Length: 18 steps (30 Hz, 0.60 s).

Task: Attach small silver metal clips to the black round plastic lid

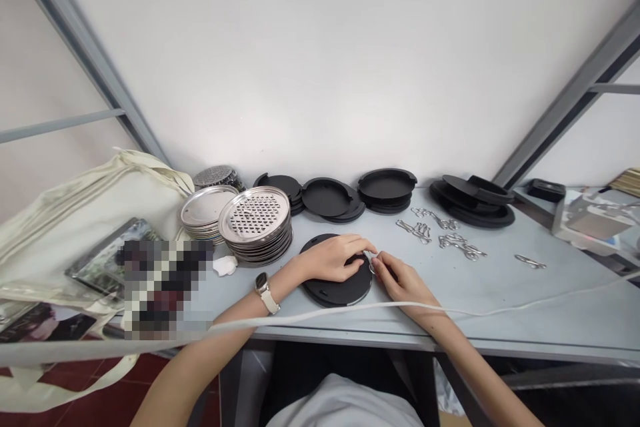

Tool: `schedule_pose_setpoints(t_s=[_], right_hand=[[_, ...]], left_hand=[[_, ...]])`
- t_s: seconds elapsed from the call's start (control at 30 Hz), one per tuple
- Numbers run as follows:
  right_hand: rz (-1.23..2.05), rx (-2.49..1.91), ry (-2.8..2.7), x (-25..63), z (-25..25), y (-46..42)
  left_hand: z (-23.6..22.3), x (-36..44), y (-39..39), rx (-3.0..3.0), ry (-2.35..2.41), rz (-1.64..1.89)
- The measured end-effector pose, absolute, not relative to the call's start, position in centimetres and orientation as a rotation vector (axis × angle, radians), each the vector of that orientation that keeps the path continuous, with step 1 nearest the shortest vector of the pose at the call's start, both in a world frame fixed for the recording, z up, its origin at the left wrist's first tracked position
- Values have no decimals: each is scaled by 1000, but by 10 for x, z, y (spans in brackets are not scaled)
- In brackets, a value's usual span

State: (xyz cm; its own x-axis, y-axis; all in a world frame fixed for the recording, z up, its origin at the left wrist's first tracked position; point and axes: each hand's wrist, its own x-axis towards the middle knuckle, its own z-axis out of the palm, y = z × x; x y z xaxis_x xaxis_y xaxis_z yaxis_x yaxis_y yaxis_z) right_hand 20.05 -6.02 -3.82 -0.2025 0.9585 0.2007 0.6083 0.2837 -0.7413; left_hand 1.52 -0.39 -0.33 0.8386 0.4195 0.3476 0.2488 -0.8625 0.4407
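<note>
A flat black round disc (337, 289) lies near the table's front edge. My left hand (334, 257) rests on top of it with thumb and fingers apart, the fingertips reaching its right side. At that rim my right hand (400, 279) pinches a small silver metal piece with a loop (371, 264), partly hidden by the fingers. More looped silver metal pieces (457, 244) lie loose beyond and to the right of my right hand. Left of the disc stands a stack of round metal grater plates (256, 217), beside a stack of plain-looking round metal plates (205, 207).
Black round dishes stand along the wall: a left stack (280, 187), a middle pair (327, 200), another stack (387, 185) and a right pile (473, 203). A cream bag (145, 187) fills the left. A white cord (310, 315) crosses low. A clear plastic box (587, 220) sits right.
</note>
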Motion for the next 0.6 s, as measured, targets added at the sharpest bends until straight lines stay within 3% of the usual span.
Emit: schedule_pose_setpoints(t_s=[0.6], right_hand=[[696, -1423, -1912, 201, -40, -59]], left_hand=[[-5, 15, -2, 2585, 505, 615]])
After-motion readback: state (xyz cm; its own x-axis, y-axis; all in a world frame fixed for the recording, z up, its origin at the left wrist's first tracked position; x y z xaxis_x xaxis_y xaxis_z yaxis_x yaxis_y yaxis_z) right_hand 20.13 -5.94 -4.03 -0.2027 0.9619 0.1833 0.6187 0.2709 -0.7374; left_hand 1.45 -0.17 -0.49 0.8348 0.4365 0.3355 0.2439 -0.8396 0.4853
